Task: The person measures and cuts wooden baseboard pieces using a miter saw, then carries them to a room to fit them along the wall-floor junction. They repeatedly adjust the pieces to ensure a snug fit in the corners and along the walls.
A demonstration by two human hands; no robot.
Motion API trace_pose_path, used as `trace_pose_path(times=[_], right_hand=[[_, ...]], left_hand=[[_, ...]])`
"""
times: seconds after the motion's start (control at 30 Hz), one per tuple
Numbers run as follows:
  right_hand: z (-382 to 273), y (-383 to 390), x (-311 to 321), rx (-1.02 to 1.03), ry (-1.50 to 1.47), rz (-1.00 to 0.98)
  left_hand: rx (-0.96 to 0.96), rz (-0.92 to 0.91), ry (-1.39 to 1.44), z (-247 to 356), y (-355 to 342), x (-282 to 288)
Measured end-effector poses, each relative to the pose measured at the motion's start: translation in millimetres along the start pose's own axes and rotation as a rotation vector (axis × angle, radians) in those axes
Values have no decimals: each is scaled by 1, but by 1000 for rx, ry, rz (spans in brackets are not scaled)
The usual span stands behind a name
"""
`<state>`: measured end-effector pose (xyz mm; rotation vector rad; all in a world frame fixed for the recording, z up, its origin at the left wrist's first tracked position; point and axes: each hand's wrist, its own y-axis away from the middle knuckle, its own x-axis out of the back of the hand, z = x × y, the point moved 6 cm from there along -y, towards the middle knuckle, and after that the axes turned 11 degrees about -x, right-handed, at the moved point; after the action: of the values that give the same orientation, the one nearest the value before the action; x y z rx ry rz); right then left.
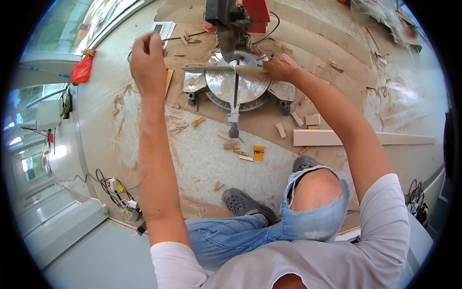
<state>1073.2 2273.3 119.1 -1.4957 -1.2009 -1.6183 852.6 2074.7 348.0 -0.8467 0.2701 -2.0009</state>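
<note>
A miter saw (243,79) with a round silver table stands on the floor in front of me, its dark blade head raised. A short pale wood piece (248,72) lies across the table at the slot, with the fingers of my right hand (281,67) closed on its right end. On the left of the table, a thin strip (207,69) runs along the fence. My left hand (148,60) is lifted away to the left of the saw. Its fingers are curled together, and whether they hold anything cannot be made out.
Wood offcuts (231,146) and sawdust litter the floor before the saw. A long pale board (361,138) lies at the right, beside small blocks (313,119). My shoe (245,204) is below. A red bag (83,70) and tangled cables (113,185) are at the left.
</note>
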Motion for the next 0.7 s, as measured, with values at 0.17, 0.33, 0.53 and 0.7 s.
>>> trace_pose_path(times=[0.17, 0.33, 0.53, 0.7], right_hand=[[-26, -14, 11, 42, 42, -23], [-20, -7, 12, -1, 62, -56], [-21, -10, 6, 8, 59, 0], [-19, -11, 4, 21, 50, 29]], left_hand=[[-626, -326, -313, 184, -97, -48], [-489, -897, -654, 124, -150, -217], [-47, -709, 155, 121, -89, -164], [166, -559, 502, 132, -31, -136]])
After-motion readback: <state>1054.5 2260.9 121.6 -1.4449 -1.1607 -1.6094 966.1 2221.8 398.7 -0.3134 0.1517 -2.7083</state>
